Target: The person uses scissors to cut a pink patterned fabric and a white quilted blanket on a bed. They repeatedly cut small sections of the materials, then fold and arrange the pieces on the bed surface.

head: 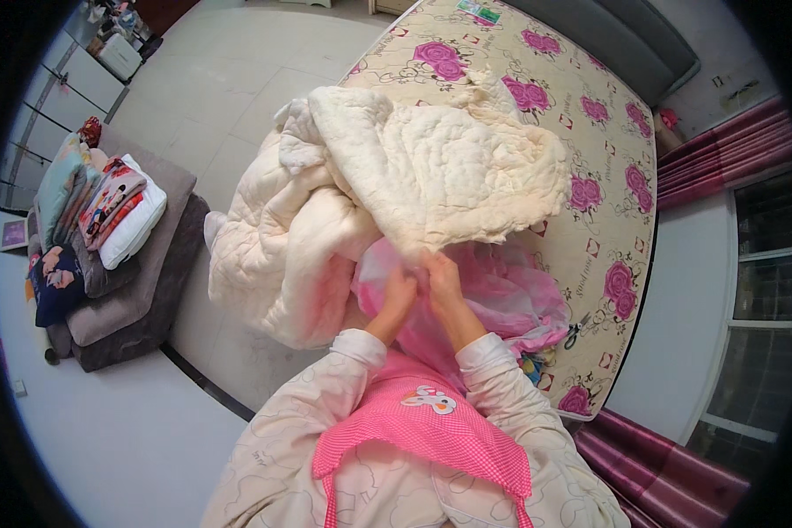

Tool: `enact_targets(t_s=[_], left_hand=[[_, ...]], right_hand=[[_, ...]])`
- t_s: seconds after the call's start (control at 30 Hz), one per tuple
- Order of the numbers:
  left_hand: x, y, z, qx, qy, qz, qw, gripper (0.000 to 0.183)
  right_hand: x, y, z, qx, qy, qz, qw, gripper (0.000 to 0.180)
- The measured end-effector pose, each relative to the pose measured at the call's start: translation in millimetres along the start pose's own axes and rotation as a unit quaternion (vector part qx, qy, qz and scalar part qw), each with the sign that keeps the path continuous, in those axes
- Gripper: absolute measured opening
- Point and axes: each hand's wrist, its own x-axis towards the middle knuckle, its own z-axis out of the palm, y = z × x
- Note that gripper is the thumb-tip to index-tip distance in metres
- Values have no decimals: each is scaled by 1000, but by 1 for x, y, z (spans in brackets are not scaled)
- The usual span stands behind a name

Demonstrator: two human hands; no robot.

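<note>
A cream cotton quilt batting (435,171) lies bunched across the flowered mattress (624,251) and hangs over its left edge. My right hand (443,280) is closed on the lower corner of the batting, where it meets a sheer pink-and-white cloth (511,290). Right beside it, my left hand (401,290) is closed on the pink-and-white cloth; how much of the batting it also grips is hidden. The cloth spreads under the batting to the right and hangs down in front of my pink checked apron (429,409).
Scissors (573,333) lie on the mattress right of the cloth. A grey sofa (165,191) at the left holds folded bedding (115,204) and a dark cushion (58,284). A padded grey headboard (640,39) and maroon curtains (726,155) border the far and right sides.
</note>
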Motion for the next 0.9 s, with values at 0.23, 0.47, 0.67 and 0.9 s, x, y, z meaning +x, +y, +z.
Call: enact_targets(t_s=[0.23,0.47,0.67,0.9], left_hand=[[-6,-10,5,-18,75,75,994,22],[-10,8,-14,126,-2,150,981,28],[-22,47,-40,241,-52,122,961,28],[-58,51,-68,167,-58,130,976,26]], right_hand=[[15,21,11,-153,70,-35,985,19],[60,24,-5,-143,168,90,971,30],[104,30,12,-513,225,-9,828,43],[137,5,-7,-195,250,-55,947,45]])
